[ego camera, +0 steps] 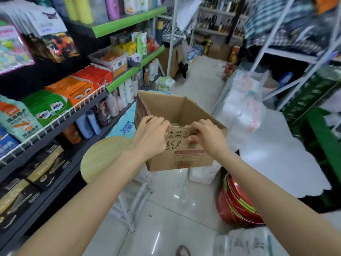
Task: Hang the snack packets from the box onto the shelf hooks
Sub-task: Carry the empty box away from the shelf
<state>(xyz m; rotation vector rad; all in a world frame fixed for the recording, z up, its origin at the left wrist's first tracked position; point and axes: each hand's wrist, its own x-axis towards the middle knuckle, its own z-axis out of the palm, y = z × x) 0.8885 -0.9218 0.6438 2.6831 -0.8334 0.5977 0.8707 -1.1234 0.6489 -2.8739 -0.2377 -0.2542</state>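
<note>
Head cam view, looking down a narrow shop aisle. Both hands are on the near rim of the cardboard box (181, 130), dead centre of frame. Left hand (151, 134) has its fingers curled over the top edge at the box's 9 o'clock corner; right hand (206, 137) grips the same rim just beside it, fingers hooked inside, thumb on the printed face. My guess is the two-handed hold is there to carry or steady the box, since it's up off the floor tiles.

Can't see any snack packets inside: the visible interior is bare cardboard and the bottom is hidden by the near wall.

The hanging packets (46, 28) sit up at 10 o'clock on the shelving, so that's probably where the hooks are, though the hooks themselves are too blurry to make out.

Stuff in the way: a round wooden stool (103, 157) right under the left wrist at 8 o'clock, red basins (238, 206) stacked at 5 o'clock, and a big white plastic bag (243, 100) at 2 o'clock. Tight squeeze.
</note>
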